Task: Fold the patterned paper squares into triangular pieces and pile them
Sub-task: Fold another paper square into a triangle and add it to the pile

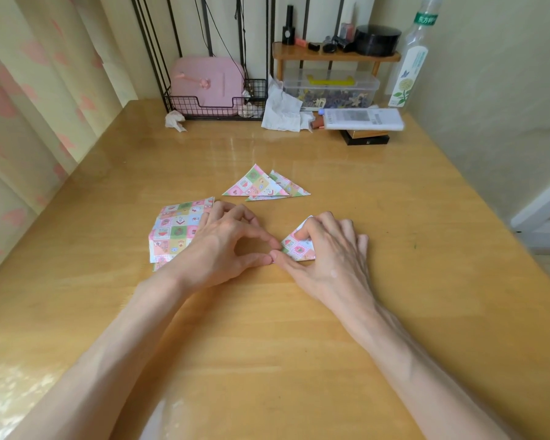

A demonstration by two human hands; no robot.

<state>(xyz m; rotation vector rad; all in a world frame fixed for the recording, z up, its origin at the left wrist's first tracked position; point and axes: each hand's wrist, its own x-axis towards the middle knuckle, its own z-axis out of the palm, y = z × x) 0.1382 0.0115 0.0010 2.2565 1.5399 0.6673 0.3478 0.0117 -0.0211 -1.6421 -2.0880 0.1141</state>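
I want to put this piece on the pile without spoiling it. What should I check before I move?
1. Folded piece held flat: ok, the right hand presses it onto the table.
2. Crease finished: cannot tell, the hand covers most of the piece.
3. Left hand gripping the piece's corner: cannot tell, its fingertips sit right at that corner.
4. Path to the pile of triangles: ok, only bare table lies between.
5. Pile aligned: not ok, its triangles lie offset.
6. Stack of squares at hand: ok, it lies partly under the left hand.
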